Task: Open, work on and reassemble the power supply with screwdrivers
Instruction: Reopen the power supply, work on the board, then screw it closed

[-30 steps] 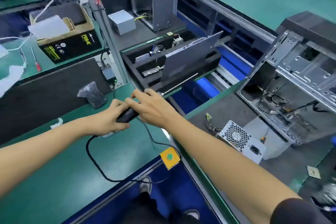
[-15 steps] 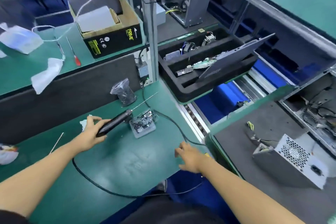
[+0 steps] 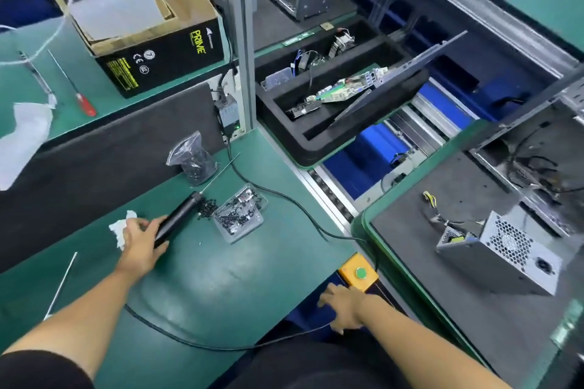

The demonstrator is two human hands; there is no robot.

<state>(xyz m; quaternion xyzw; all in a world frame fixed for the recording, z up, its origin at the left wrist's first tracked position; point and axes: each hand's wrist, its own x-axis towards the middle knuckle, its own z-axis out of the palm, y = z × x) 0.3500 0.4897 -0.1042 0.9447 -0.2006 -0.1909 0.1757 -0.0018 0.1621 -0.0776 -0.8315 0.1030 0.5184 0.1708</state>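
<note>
Green matting covers the desk (image 3: 196, 278) of an assembly line, with a second, grey-topped station to the right. On the green mat, the left hand (image 3: 140, 245) has its grip wrapped around the rear end of a black cylindrical electric screwdriver (image 3: 178, 219), which lies flat on the desk with its thin metal bit pointing up and away toward a clear bag of black parts (image 3: 192, 159). The right hand (image 3: 346, 306) hangs at the desk's near edge just below a yellow button box with a green button (image 3: 358, 271); its fingers are relaxed and its grip holds nothing. Just beside the screwdriver's nose sits a clear plastic tray of small dark screws (image 3: 240, 213), with loose screws spilled between them. A crumpled white tissue (image 3: 121, 227) lies by the left hand's knuckles. The screwdriver's black cable (image 3: 196, 346) loops across the near side of the mat. Well apart, on the grey pad to the right, the silver metal power supply box with a honeycomb fan grille (image 3: 502, 257) rests on its side, wires trailing from its rear, near an open computer case (image 3: 537, 151).
</note>
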